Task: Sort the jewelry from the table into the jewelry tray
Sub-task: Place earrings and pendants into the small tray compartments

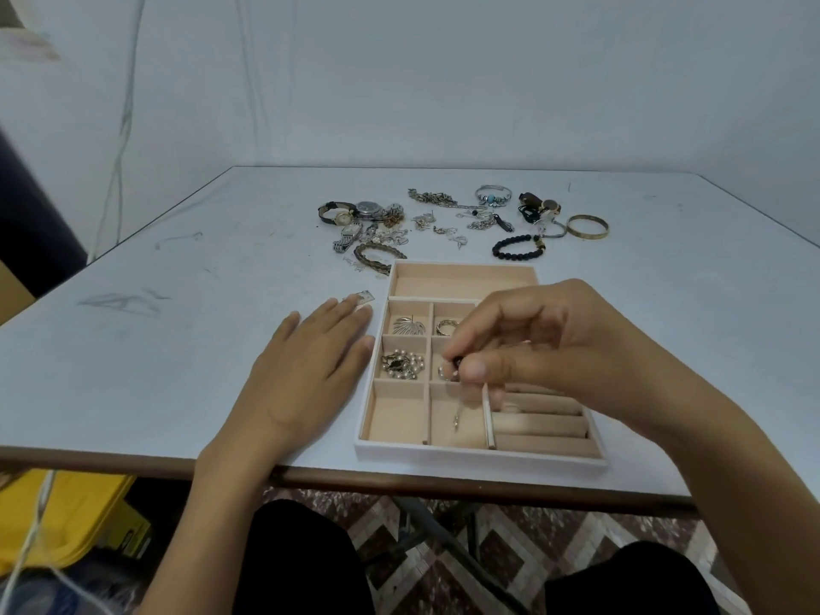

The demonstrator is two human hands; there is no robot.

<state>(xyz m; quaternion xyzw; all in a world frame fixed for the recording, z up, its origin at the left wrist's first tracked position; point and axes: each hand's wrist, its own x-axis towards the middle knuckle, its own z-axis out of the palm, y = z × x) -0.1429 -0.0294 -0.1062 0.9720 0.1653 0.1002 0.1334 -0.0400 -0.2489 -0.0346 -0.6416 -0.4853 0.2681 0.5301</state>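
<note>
Head view: the right hand [546, 344] pinches a thin dangling piece [456, 418] between thumb and fingertips over the jewelry tray [479, 457], its tail hanging into a near compartment — to settle untangled, I'd guess. The left hand [306, 370] lies flat and empty on the table [177, 348] just beside the tray, likely bracing it; three of six small compartments plainly hold one piece each.
</note>
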